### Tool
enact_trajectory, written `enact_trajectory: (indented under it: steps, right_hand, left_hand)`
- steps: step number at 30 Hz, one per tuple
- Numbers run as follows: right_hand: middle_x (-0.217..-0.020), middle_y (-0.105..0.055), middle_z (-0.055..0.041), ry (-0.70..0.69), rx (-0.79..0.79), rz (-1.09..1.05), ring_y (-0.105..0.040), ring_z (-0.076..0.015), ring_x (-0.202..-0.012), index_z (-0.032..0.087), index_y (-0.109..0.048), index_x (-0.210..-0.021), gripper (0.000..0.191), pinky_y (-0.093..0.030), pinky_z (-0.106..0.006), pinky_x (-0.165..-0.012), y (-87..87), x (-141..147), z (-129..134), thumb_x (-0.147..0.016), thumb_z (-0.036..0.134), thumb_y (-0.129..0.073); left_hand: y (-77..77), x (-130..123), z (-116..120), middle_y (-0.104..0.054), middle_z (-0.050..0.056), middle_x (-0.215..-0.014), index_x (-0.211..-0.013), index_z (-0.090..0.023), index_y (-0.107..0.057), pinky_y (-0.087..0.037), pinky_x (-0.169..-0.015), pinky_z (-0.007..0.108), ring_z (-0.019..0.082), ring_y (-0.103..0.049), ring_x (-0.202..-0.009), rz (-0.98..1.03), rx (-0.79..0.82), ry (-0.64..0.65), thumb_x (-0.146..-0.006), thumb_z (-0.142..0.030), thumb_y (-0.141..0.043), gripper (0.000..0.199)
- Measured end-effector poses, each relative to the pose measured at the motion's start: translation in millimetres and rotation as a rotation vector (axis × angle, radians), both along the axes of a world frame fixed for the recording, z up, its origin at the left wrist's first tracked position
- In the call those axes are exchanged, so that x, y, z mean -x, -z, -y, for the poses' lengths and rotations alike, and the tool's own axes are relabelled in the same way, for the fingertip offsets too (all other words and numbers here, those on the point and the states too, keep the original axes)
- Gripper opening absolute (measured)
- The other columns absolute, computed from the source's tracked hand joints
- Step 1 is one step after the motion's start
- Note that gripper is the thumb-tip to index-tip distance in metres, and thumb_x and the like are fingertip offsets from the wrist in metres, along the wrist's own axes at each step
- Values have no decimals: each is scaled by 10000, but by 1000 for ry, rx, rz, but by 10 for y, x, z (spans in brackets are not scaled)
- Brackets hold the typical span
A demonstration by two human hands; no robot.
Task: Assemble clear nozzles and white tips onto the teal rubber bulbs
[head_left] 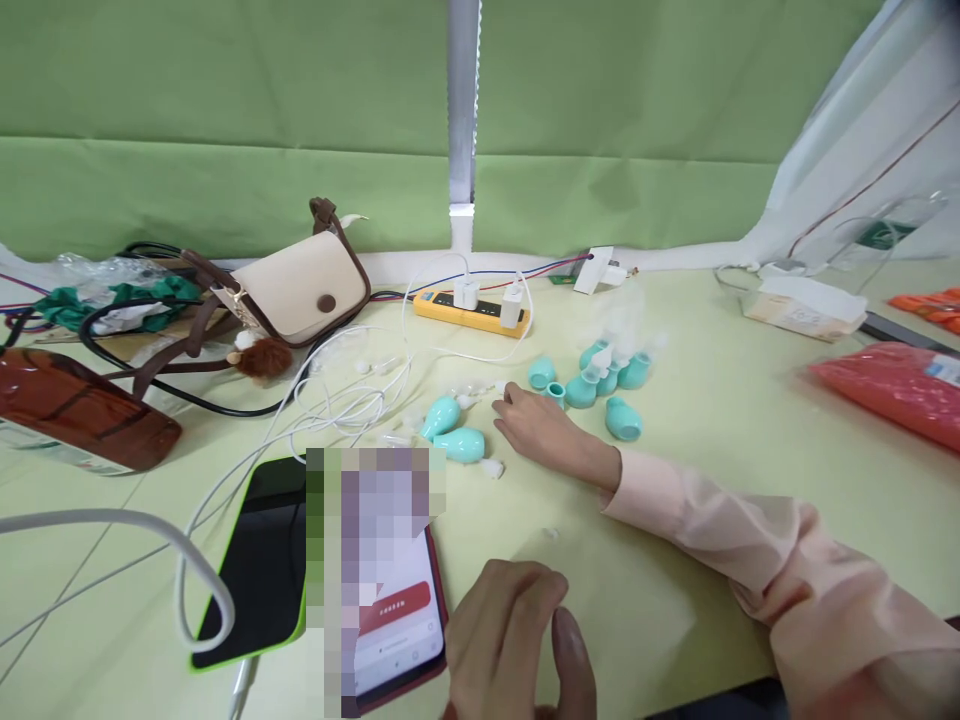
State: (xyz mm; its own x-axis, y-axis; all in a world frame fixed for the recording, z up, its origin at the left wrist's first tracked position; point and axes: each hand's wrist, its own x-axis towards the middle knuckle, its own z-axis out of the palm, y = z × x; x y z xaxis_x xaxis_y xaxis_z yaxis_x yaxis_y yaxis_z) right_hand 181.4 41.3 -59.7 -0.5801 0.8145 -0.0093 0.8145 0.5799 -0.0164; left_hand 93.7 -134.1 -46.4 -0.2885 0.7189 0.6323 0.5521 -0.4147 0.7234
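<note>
Pinching lightly suits the small white piece (500, 385) at frame centre, touching or near the right hand's (551, 435) half-curled fingers, grip unclear; lower centre, the left hand (502, 630) curls loosely, any hold hidden, below teal bottles (460, 445).

The bottom edge cuts off the left hand (510, 635), and the right edge crops the pink sleeve (720, 525) and red plastic packet (892, 385). Pixelation hides much of the red-cased phone (412, 635). Whatever the right hand's (551, 432) fingertips may touch is too small to tell. Translucent pieces (626, 325) blur behind the turquoise bottles (581, 390).
</note>
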Motion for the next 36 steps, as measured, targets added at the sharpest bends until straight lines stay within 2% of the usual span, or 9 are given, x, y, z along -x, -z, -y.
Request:
enact_trajectory:
  steps: [3, 9, 13, 19, 22, 25, 28, 31, 36]
  right_hand:
    - [-1026, -568, -69, -33, 34, -47, -576, -158, -860, 121, -544, -1046, 227, -502, -340, -733, -45, -26, -1, -887, 277, -499]
    - [-948, -575, -40, -279, 145, -279, -554, -85, -723, 152, -514, -939, 141, -456, -187, -613, -417, -99, 207, -810, 123, -464]
    - [-846, -585, -27, -386, 180, -276, -526, -100, -649, 156, -534, -872, 176, -405, -210, -556, -334, -180, 335, -716, 82, -500]
    - [-840, -591, -97, -290, 77, -175, -529, -151, -612, 119, -590, -850, 157, -388, -281, -565, -123, -314, 221, -796, 109, -443]
    - [-1092, -558, -140, -258, 21, -165, -577, -192, -824, 128, -563, -1027, 235, -443, -324, -702, -225, -211, 94, -848, 128, -411]
    - [-1338, -380, -161, -229, -26, -123, -466, -256, -1119, 145, -458, -1214, 389, -434, -381, -836, -296, -3, -65, -840, 54, -400]
    - [-1227, -482, -149, -175, -31, -51, -505, -245, -1064, 127, -443, -1224, 378, -468, -388, -804, -251, 190, -211, -852, 60, -437]
    - [-1063, -562, -80, -96, -26, -6, -574, -180, -907, 131, -494, -1150, 285, -501, -365, -759, -165, 297, -281, -888, 242, -495]
    - [-1053, -563, -77, -36, -36, -45, -573, -175, -905, 125, -521, -1105, 281, -493, -372, -777, -169, 317, -247, -886, 299, -502]
  left_hand:
    - [5, 0, -7, -618, 15, -674, -815, -203, -556, -447, -541, 245, 128, -607, -612, -21, 1, -22, -750, -9, -450, 230]
    - [67, 44, -30, -612, 3, -679, -944, -196, -548, -452, -534, 239, 114, -567, -537, -37, 77, -28, -775, -46, -462, 241]
    - [142, 81, -72, -598, 9, -673, -1029, -174, -524, -429, -479, 233, 117, -541, -502, -148, 88, 25, -780, -61, -455, 282]
    - [183, 70, -85, -585, 10, -618, -949, -183, -543, -400, -426, 248, 136, -554, -474, -258, 66, 20, -757, -68, -456, 240]
    - [160, 64, -68, -595, 9, -619, -928, -193, -547, -419, -440, 258, 140, -564, -475, -296, 82, -4, -747, -68, -461, 236]
    - [148, 62, -56, -604, 11, -631, -927, -196, -546, -433, -454, 267, 145, -574, -484, -314, 94, -18, -748, -68, -465, 235]
    - [162, 62, -54, -610, 16, -648, -936, -184, -542, -428, -454, 274, 147, -571, -483, -324, 87, -18, -746, -58, -474, 237]
    - [174, 57, -54, -599, 19, -627, -933, -176, -537, -415, -437, 278, 156, -561, -482, -319, 83, -8, -744, -47, -464, 241]
    - [151, 17, -26, -604, 21, -638, -904, -188, -550, -426, -476, 289, 164, -570, -523, -266, 97, -41, -723, -31, -467, 254]
